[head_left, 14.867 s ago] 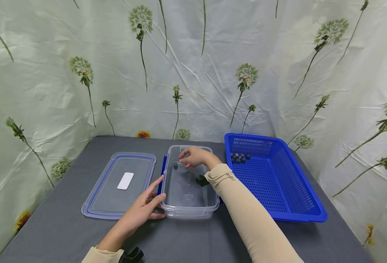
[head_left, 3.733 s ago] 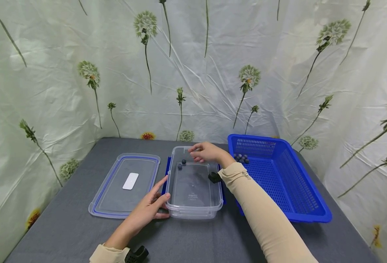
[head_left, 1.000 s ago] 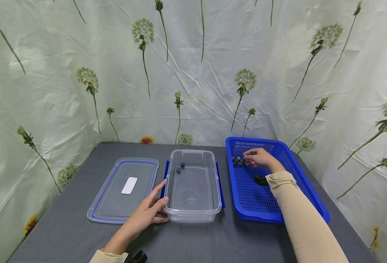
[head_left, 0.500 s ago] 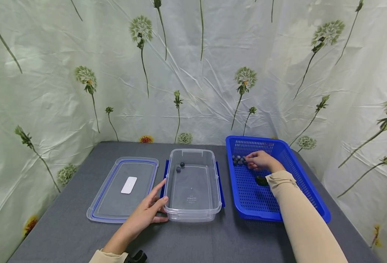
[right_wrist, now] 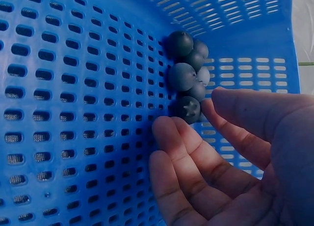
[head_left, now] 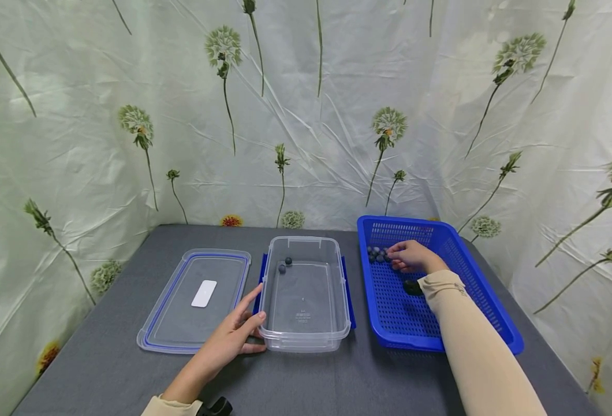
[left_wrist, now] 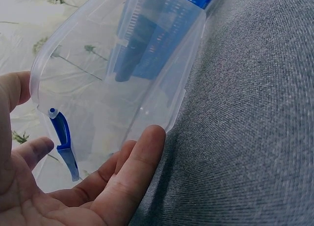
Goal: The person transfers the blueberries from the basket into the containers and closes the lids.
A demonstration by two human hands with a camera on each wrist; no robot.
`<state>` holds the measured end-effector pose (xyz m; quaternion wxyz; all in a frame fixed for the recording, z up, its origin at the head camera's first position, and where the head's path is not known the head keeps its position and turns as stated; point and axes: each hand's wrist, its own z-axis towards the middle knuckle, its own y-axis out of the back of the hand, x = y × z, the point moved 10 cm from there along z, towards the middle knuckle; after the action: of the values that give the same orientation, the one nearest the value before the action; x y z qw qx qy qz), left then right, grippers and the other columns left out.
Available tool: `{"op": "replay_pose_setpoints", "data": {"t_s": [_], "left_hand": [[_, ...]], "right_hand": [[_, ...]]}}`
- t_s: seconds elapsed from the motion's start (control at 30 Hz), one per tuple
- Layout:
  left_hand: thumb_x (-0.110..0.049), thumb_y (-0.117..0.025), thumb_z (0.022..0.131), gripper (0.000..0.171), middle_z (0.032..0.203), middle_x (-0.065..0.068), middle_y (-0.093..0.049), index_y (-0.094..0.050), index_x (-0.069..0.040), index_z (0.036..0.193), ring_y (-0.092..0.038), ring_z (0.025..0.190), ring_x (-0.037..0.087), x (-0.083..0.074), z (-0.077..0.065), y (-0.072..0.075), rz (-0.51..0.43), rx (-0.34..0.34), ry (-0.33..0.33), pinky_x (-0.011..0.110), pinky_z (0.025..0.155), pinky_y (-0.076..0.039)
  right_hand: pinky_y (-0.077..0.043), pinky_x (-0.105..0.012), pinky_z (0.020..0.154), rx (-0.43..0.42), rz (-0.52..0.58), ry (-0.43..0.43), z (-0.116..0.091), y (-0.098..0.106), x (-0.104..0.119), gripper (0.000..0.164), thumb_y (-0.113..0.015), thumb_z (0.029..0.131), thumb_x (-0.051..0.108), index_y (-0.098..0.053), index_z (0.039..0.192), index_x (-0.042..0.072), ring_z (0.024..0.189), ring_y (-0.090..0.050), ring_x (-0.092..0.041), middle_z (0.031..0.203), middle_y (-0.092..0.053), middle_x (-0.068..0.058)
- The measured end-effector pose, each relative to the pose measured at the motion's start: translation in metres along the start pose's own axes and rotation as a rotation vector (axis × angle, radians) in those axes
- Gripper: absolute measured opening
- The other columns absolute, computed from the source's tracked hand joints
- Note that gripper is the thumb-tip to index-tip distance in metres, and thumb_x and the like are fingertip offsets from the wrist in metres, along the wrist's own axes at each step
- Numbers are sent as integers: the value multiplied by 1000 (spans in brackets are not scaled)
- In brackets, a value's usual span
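A clear plastic food container point(head_left: 306, 312) with blue side latches stands mid-table, with two blueberries point(head_left: 282, 269) near its far left corner. My left hand point(head_left: 229, 335) rests against the container's near left side, fingers extended; in the left wrist view the thumb touches the rim by a blue latch point(left_wrist: 63, 132). On the right, my right hand point(head_left: 411, 256) reaches into a blue perforated basket point(head_left: 405, 323). Several blueberries point(right_wrist: 184, 77) cluster in the basket's far left corner. The right fingertips touch the lowest blueberry point(right_wrist: 188, 109), loosely curved, without a visible grip on it.
A clear lid point(head_left: 173, 323) with a blue seal and a white label point(head_left: 204, 293) lies flat left of the container. Grey cloth point(head_left: 306, 381) covers the table. Behind it hangs a flower-patterned curtain point(head_left: 306, 115).
Earlier the container held one blueberry, later two. The right hand has moved from above the container into the basket and stays by the blueberries. The left hand keeps its place at the container.
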<state>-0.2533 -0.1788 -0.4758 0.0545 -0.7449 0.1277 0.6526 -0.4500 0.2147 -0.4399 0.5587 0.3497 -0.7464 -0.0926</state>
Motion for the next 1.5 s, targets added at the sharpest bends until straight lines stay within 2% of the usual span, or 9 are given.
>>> {"op": "replay_pose_setpoints", "data": {"t_s": [0.23,0.57,0.8,1.1,1.3,1.5], "left_hand": [[-33,-56,114,69,131,29,-54,-19,-33,173,-64,102,25,-2,-1,0,6,3,-2,49,89,-67],[-31,-55,114,69,127,27,-55,-19,-32,173,-64,101,24,-4,-1,-1,11,8,-5,49,89,-67],[-33,-56,113,70,127,27,-54,-19,-33,173,-64,101,25,-2,0,-1,6,9,1,49,90,-67],[-33,-58,113,71,125,26,-55,-19,-32,173,-64,100,24,1,0,-1,-9,10,-3,48,89,-67],[-33,-57,113,70,127,27,-55,-19,-33,173,-64,101,25,1,0,-1,-5,9,-4,49,89,-67],[-34,-57,113,71,127,27,-55,-19,-33,173,-64,101,25,0,-1,0,-7,10,-4,48,89,-67]], "right_hand": [[-56,-24,73,5,47,-12,5,-5,2,41,-52,113,12,-50,145,-14,79,-66,-5,86,-63,4],[-60,-31,84,-19,-13,-20,2,-2,3,44,-51,113,14,-52,147,-13,95,-72,-12,104,-72,-8],[-60,-32,83,-36,-27,-21,0,-2,3,40,-53,112,12,-54,142,-14,90,-71,-11,98,-71,-5],[-57,-25,73,-56,-40,-27,1,-3,3,38,-54,111,10,-53,141,-14,82,-68,-8,91,-69,-1],[-59,-26,74,-74,-87,-31,0,-1,3,38,-55,111,11,-58,137,-15,82,-68,-7,90,-71,-2],[-59,-25,73,-66,-76,-17,-2,-1,7,38,-56,110,11,-58,136,-17,79,-67,-6,83,-71,2]]}}
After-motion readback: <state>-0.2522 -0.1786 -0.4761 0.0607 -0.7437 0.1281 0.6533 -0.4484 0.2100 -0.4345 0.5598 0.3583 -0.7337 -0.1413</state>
